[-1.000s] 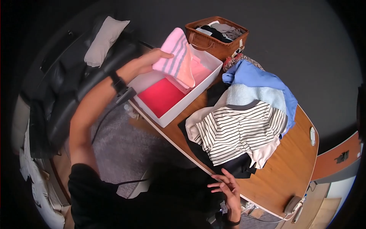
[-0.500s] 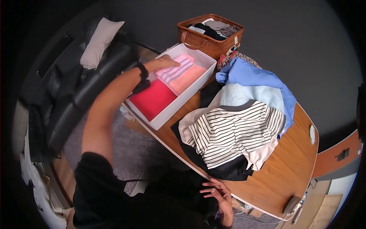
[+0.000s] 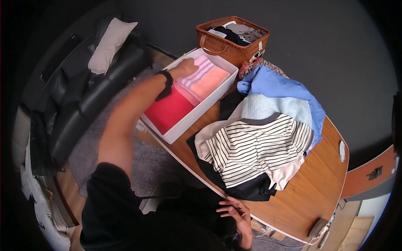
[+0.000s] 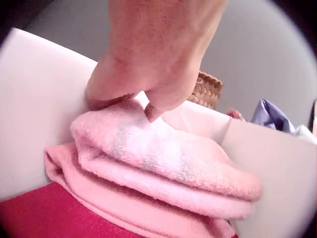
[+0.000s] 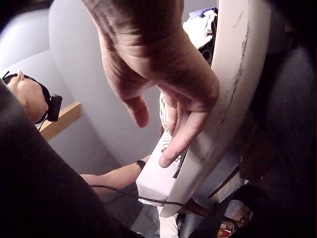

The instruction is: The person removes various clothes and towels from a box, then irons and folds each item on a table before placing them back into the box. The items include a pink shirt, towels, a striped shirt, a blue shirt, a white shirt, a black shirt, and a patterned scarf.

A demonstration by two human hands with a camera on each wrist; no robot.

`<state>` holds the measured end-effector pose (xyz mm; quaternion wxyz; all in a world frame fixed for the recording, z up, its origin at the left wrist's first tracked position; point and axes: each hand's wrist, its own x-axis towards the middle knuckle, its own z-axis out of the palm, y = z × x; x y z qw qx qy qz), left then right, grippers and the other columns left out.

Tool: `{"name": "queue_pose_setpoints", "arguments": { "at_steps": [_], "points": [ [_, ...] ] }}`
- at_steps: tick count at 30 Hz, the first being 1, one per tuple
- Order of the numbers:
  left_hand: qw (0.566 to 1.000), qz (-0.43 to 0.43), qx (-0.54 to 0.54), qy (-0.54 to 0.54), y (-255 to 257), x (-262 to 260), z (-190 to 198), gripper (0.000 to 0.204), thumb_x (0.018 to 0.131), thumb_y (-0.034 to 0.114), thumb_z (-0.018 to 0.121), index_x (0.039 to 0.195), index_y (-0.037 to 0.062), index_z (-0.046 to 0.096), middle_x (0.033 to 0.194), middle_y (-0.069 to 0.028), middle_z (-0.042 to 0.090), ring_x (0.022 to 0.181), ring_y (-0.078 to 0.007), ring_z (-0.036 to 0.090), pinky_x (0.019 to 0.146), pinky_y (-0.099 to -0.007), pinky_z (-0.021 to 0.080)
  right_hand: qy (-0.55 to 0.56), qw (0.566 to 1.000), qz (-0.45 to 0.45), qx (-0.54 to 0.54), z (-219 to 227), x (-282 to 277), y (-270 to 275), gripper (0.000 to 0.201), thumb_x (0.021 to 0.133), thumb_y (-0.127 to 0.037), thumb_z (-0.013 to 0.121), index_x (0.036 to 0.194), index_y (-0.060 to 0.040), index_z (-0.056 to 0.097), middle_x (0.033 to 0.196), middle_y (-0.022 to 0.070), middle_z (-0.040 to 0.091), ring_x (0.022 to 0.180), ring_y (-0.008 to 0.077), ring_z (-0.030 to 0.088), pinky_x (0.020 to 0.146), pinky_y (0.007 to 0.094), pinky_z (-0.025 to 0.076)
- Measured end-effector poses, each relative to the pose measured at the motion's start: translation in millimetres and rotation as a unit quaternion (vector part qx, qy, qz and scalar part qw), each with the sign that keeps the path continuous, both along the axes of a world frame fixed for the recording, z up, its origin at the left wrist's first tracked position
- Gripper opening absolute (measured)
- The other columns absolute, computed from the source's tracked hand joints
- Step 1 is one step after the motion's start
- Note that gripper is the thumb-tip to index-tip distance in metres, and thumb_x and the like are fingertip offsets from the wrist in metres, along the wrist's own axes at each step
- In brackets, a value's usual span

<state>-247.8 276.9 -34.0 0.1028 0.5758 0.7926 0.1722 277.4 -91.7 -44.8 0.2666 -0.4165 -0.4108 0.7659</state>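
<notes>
Left hand [image 3: 186, 67] is in the white box [image 3: 197, 115], fingers curled, pinching one edge of a folded striped towel [image 3: 209, 77]. Towel is pink with grey stripes, peach at one side; it sits in the box's far half on top of a pink cloth [image 3: 186, 92]. Red cloth [image 3: 169, 108] lies flat in the near half of the box, beside the pink cloth. Left wrist view: towel folded in thick layers, thumb or a finger touching its upper face, other fingers partly hidden behind it.

Right hand [image 3: 238, 213] holds nothing, fingers loose and slightly bent, at the near edge of the bench [image 3: 310, 184]; cannot tell if it touches the edge.

Box stands at the left end of the bench, one corner close to the near edge. Wicker basket [image 3: 226, 51] with clothes inside is just beyond the box. Heap of clothes to the right of the box, mid-bench: black-and-white striped shirt [image 3: 259, 146] on top, light blue cloth [image 3: 276, 106] next to it, blue garment [image 3: 289, 85] toward the far edge, black garment [image 3: 251, 193] underneath toward the near edge. White item [image 3: 342, 151] by the right edge, too small to name. Round grey thing [image 3: 319, 229] at the near right corner.
</notes>
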Motion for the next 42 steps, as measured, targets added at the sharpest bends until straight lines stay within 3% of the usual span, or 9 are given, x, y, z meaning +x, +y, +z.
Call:
{"name": "queue_pose_setpoints", "arguments": {
  "at_steps": [6, 9, 15, 16, 31, 33, 36, 39, 42],
  "points": [
    [0.993, -0.022, 0.065, 0.100, -3.9, 23.2, 4.9, 0.040, 0.095, 0.025, 0.062, 0.123, -0.0029, 0.060, 0.129, -0.0282, 0.062, 0.119, -0.0450, 0.063, 0.098, -0.0513, 0.053, -0.001, 1.000, -0.008, -0.002, 0.5, 1.0, 0.6, 0.041, 0.104, -0.010, 0.059, 0.143, 0.0007, 0.053, 0.126, 0.0234, 0.068, 0.105, 0.0358, 0.073, 0.082, 0.0394, 0.062],
    [0.956, -0.136, 0.050, 0.257, -15.3, 41.5, 18.1, 0.057, 0.099, 0.036, 0.058, 0.144, 0.0012, 0.049, 0.150, -0.0279, 0.048, 0.133, -0.0440, 0.051, 0.111, -0.0518, 0.043, -0.002, 1.000, -0.008, -0.003, -2.1, 2.5, -0.2, 0.041, 0.104, -0.010, 0.059, 0.143, 0.0008, 0.053, 0.126, 0.0235, 0.068, 0.105, 0.0360, 0.073, 0.082, 0.0395, 0.062],
    [0.956, -0.169, -0.103, 0.218, -32.0, 74.4, -8.6, 0.095, 0.097, 0.078, 0.029, 0.166, 0.0122, 0.020, 0.171, -0.0192, 0.016, 0.158, -0.0425, 0.007, 0.122, -0.0684, 0.007, 0.000, 1.000, -0.008, 0.007, 0.6, 2.0, -4.4, 0.045, 0.103, -0.017, 0.062, 0.143, 0.0011, 0.053, 0.126, 0.0245, 0.068, 0.102, 0.0373, 0.073, 0.082, 0.0403, 0.061],
    [0.953, -0.174, -0.149, 0.199, -28.0, 73.7, -6.5, 0.099, 0.094, 0.083, 0.023, 0.168, 0.0174, 0.013, 0.174, -0.0144, 0.000, 0.159, -0.0419, -0.002, 0.123, -0.0688, 0.000, 0.002, 1.000, -0.007, 0.007, 1.7, 0.9, -4.6, 0.045, 0.103, -0.017, 0.062, 0.143, 0.0010, 0.053, 0.125, 0.0245, 0.068, 0.102, 0.0374, 0.073, 0.082, 0.0405, 0.061],
    [0.944, -0.191, -0.153, 0.221, -17.7, 80.2, -2.6, 0.083, 0.097, 0.074, 0.033, 0.166, 0.0300, 0.019, 0.174, -0.0106, 0.010, 0.159, -0.0390, 0.006, 0.122, -0.0720, 0.009, 0.041, 0.999, 0.004, 0.010, -3.1, 7.7, -23.1, 0.042, 0.104, -0.009, 0.060, 0.145, -0.0009, 0.053, 0.130, 0.0200, 0.067, 0.108, 0.0313, 0.072, 0.085, 0.0368, 0.060],
    [0.950, -0.207, -0.134, 0.191, 0.4, 75.0, 2.4, 0.071, 0.097, 0.058, 0.052, 0.154, 0.0168, 0.046, 0.161, -0.0160, 0.041, 0.146, -0.0397, 0.041, 0.113, -0.0716, 0.032, 0.048, 0.999, -0.006, 0.004, -1.0, 12.6, -27.4, 0.043, 0.104, -0.011, 0.061, 0.146, -0.0013, 0.052, 0.132, 0.0184, 0.067, 0.109, 0.0297, 0.072, 0.085, 0.0353, 0.059],
    [0.948, -0.229, 0.034, 0.220, -64.6, 104.0, 70.2, 0.058, 0.094, 0.043, 0.059, 0.137, 0.0044, 0.061, 0.132, -0.0188, 0.067, 0.122, -0.0362, 0.064, 0.103, -0.0466, 0.051, 0.060, 0.998, -0.017, 0.004, -1.8, 23.4, -32.2, 0.044, 0.105, -0.013, 0.061, 0.147, -0.0015, 0.052, 0.133, 0.0172, 0.066, 0.110, 0.0277, 0.071, 0.086, 0.0341, 0.059],
    [0.937, -0.268, 0.145, 0.171, -131.4, 153.2, 129.0, 0.043, 0.092, 0.022, 0.068, 0.130, 0.0009, 0.066, 0.129, -0.0197, 0.068, 0.121, -0.0368, 0.064, 0.104, -0.0431, 0.050, 0.066, 0.997, -0.029, -0.006, -8.1, 33.2, -36.6, 0.043, 0.105, -0.012, 0.060, 0.146, -0.0018, 0.052, 0.132, 0.0173, 0.066, 0.110, 0.0273, 0.071, 0.086, 0.0336, 0.059],
    [0.906, -0.355, 0.195, 0.127, -183.7, 196.1, 126.5, 0.040, 0.090, 0.016, 0.072, 0.126, 0.0005, 0.067, 0.122, -0.0181, 0.071, 0.116, -0.0352, 0.066, 0.101, -0.0445, 0.051, 0.068, 0.997, -0.034, -0.007, -14.6, 38.2, -37.6, 0.042, 0.105, -0.012, 0.060, 0.146, -0.0017, 0.052, 0.131, 0.0168, 0.067, 0.109, 0.0263, 0.072, 0.086, 0.0334, 0.059]
  ]
}}
